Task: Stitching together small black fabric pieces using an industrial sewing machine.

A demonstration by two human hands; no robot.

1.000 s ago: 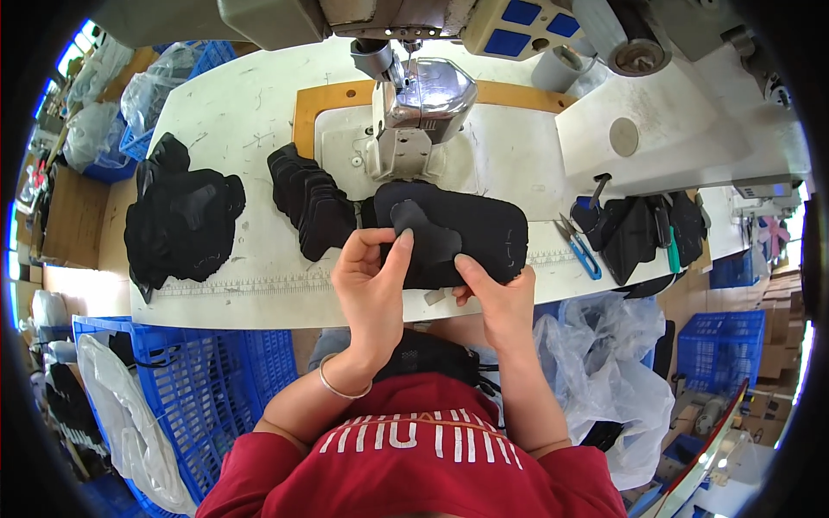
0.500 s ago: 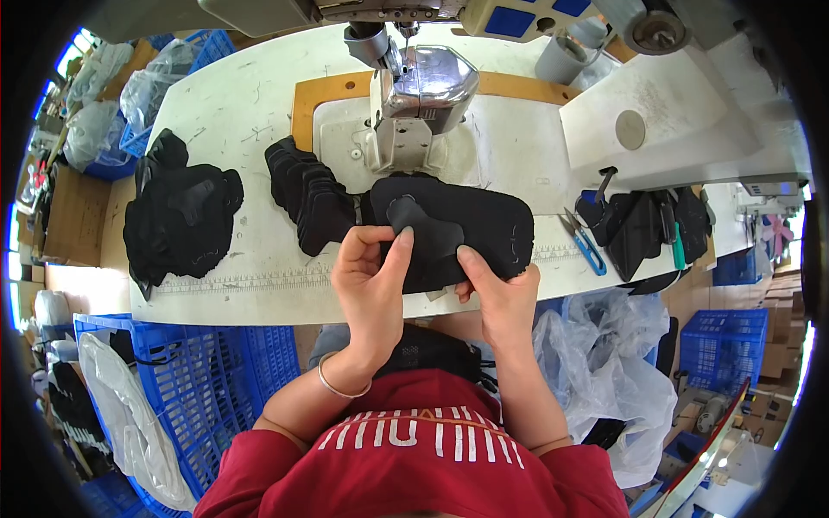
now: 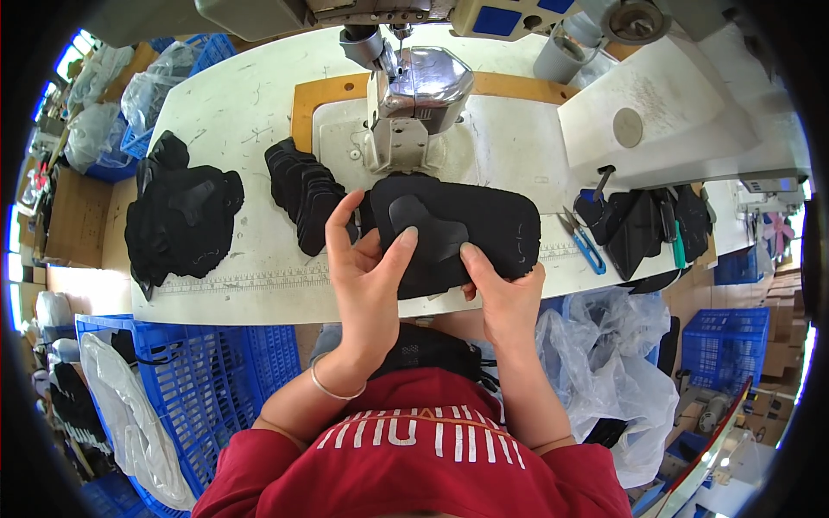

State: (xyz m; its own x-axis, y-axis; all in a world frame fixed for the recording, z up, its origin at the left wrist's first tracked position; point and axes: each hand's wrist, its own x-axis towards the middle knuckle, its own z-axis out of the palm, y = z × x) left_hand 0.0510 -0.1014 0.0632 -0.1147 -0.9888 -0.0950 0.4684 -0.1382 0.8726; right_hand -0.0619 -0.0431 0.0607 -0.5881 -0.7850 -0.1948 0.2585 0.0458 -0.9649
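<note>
One left grip (image 3: 367, 272): just spread wide, thumb touching patch (image 3: 432, 230).
Right grip (image 3: 503, 298): holding black panel (image 3: 495, 221).
Patch: apparently pressed down.

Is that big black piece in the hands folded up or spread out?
Spread out: the black piece shows its broad face, and no fold is visible; its underside is hidden.

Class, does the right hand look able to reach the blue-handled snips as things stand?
Probably yes: the snips lie nearby, right of the right hand, with nothing visibly between, though that hand holds the black panel.
</note>
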